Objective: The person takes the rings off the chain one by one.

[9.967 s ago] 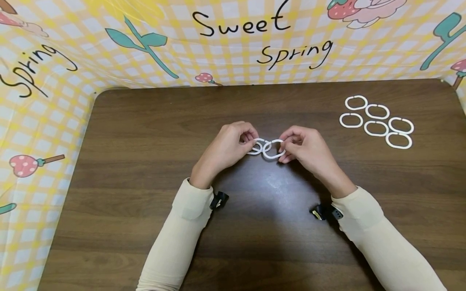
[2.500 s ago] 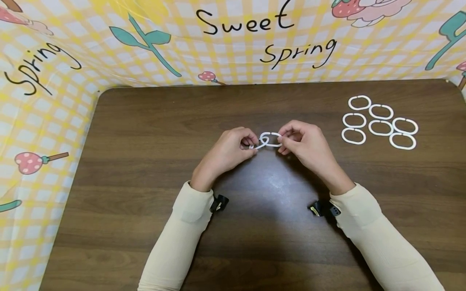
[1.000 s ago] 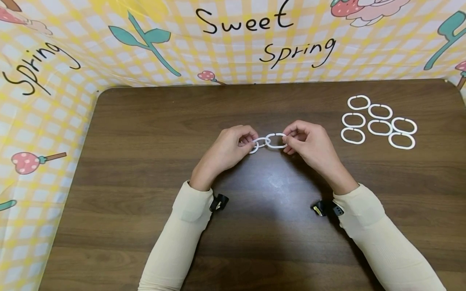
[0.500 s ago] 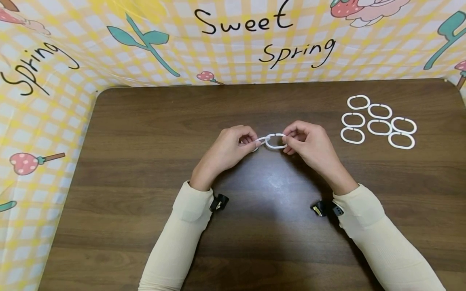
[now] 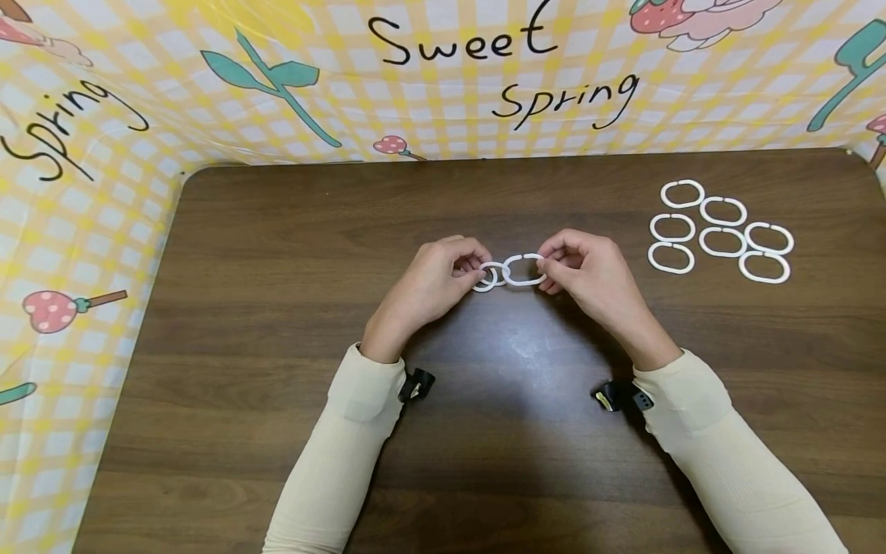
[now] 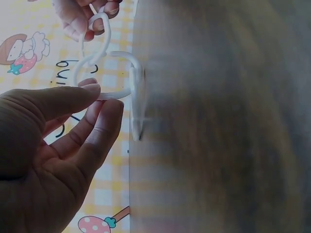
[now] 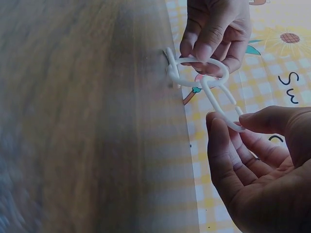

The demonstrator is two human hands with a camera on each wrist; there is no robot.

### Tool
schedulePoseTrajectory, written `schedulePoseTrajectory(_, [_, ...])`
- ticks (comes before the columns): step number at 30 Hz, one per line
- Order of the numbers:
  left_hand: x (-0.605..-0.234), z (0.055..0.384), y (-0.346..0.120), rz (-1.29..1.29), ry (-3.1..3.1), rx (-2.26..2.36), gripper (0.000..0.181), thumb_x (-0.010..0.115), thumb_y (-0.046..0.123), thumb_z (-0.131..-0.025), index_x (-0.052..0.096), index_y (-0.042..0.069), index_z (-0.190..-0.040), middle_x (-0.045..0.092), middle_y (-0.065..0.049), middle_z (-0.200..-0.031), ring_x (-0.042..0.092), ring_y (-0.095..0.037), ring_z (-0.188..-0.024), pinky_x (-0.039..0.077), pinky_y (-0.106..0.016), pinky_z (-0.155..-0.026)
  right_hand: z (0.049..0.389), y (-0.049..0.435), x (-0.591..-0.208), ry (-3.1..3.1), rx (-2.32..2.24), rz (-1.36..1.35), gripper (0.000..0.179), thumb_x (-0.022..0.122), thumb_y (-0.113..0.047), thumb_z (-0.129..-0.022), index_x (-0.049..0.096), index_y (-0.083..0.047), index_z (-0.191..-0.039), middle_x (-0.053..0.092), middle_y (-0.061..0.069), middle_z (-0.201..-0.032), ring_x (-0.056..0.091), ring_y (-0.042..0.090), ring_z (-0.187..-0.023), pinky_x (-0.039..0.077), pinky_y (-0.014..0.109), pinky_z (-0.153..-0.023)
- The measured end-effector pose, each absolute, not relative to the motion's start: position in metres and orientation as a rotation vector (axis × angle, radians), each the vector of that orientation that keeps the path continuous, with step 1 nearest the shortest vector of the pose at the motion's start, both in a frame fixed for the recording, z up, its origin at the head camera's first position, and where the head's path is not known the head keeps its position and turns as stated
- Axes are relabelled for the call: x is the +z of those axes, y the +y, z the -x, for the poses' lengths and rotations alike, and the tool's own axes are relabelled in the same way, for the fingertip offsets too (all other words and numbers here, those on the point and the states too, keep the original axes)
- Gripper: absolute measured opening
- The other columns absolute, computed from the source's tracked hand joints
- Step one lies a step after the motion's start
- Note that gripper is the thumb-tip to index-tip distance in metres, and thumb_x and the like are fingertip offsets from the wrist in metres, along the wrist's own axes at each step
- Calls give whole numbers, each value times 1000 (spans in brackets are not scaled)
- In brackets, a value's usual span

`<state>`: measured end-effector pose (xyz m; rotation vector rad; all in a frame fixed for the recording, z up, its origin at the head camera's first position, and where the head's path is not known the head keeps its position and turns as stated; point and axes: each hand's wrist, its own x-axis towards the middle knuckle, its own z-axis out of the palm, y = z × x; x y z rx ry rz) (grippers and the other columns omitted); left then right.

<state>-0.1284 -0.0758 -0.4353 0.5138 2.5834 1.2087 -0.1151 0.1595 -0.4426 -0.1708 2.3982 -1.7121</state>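
Note:
Three white plastic C-shaped oval links hang together between my hands above the table. My left hand point(image 5: 434, 281) pinches the middle link point(image 6: 121, 94) between thumb and fingertips. From its left part hangs another link point(image 6: 137, 107), seen nearly edge-on in the left wrist view. My right hand point(image 5: 584, 269) pinches the outer end of the right link point(image 7: 214, 99), whose other end is hooked through the middle one. A small gap shows in the right link's far side. Fingertips cover parts of the held links.
Several loose white links point(image 5: 722, 254) lie flat in a cluster at the back right of the brown wooden table point(image 5: 277, 431). A yellow checked cloth point(image 5: 443, 92) rises behind the table's back edge.
Compared with ten seconds ago, one more link lies in the back-right cluster. During the last second the middle and hanging links have tilted in my left fingers; both hands stay nearly in place.

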Motion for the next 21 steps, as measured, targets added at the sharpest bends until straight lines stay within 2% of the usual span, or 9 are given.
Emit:
schedulePoseTrajectory(9, [-435, 128, -75, -500, 2591, 1190, 7, 69, 1, -97, 74, 3, -101, 68, -7, -99, 66, -17, -90, 55, -28, -82, 115, 159, -443, 2392, -1724, 183, 9, 65, 5, -96, 68, 11, -102, 70, 25, -87, 70, 8, -64, 61, 26, -61])
schedulePoseTrajectory(21, [-437, 127, -75, -501, 2573, 1243, 6, 73, 13, -98, 73, 7, -98, 68, -5, -98, 65, -17, -92, 55, -29, -85, 114, 159, -445, 2417, -1690, 196, 11, 65, 4, -96, 72, 8, -103, 71, 26, -88, 68, 9, -63, 60, 25, -60])
